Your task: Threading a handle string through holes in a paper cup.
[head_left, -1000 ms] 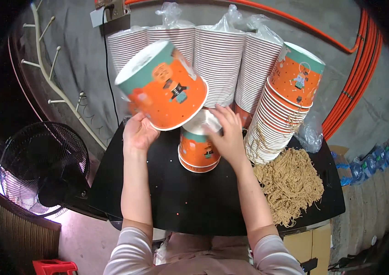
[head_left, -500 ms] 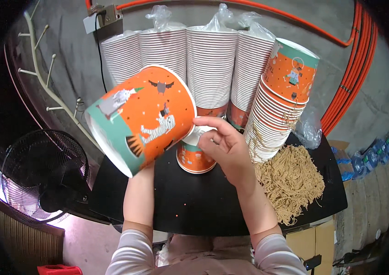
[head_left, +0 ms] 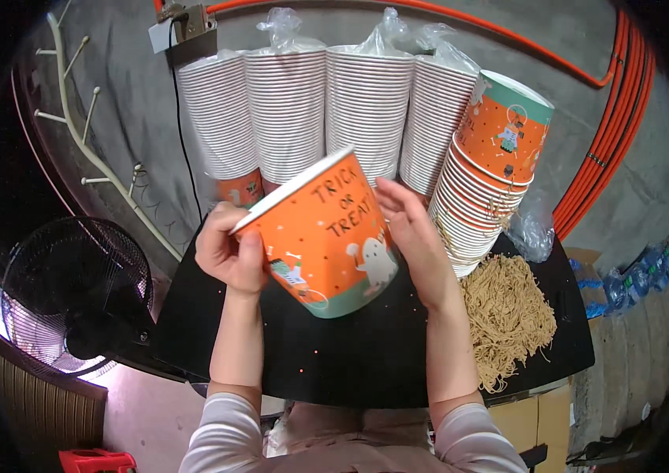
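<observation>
The person wore a dull taupe garment (head_left: 350,461) across the torso. To its left showed a greyish-white left sleeve (head_left: 222,433), to its right a matching right sleeve (head_left: 476,437), both softly creased and ending well short of the bare left hand (head_left: 230,251) and right hand (head_left: 417,248).

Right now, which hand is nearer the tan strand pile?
Right. The right hand is up-left of the tan strand pile; the left hand is farther left, holding the tilted orange paper bucket.
</observation>
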{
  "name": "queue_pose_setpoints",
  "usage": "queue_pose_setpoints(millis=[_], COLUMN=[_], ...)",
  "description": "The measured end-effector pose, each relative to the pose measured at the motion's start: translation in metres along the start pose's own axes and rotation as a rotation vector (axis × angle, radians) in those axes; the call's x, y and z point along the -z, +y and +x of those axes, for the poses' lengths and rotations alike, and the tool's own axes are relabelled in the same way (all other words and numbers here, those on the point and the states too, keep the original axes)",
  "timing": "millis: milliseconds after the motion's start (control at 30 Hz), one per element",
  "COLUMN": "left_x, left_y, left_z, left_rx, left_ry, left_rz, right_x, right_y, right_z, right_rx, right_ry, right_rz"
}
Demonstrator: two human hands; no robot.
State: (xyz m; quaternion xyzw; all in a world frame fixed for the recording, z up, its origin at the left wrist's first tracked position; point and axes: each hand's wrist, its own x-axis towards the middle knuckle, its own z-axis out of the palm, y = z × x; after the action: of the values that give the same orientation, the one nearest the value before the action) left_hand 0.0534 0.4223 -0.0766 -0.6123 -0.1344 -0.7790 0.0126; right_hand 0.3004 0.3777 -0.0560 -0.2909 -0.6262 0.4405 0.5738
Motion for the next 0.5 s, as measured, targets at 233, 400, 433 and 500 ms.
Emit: queue_pose_setpoints(millis=[233, 400, 433, 500], left_x=[-0.016, -0.018, -0.018, -0.018], left_y=[0.022, 0.026, 0.025, 0.023], left_z=[0.007, 0.005, 0.005, 0.006], left_rx=[-0.071, -0.157, -0.16, -0.168], left_ry=[-0.247, -0.307, -0.305, -0.306], left_rz=[0.069, 0.108, 0.1, 0.085], right_x=[-0.009, -0.014, -0.012, -0.009], right_y=[-0.025, -0.031, -0.032, -0.031], right_z=[-0.012, -0.017, -0.017, -0.017], right_rx=[0.52, 0.591, 0.592, 0.596], right_ry=[0.079, 0.043, 0.025, 0.008], right_rz=[-0.683, -0.833, -0.815, -0.784])
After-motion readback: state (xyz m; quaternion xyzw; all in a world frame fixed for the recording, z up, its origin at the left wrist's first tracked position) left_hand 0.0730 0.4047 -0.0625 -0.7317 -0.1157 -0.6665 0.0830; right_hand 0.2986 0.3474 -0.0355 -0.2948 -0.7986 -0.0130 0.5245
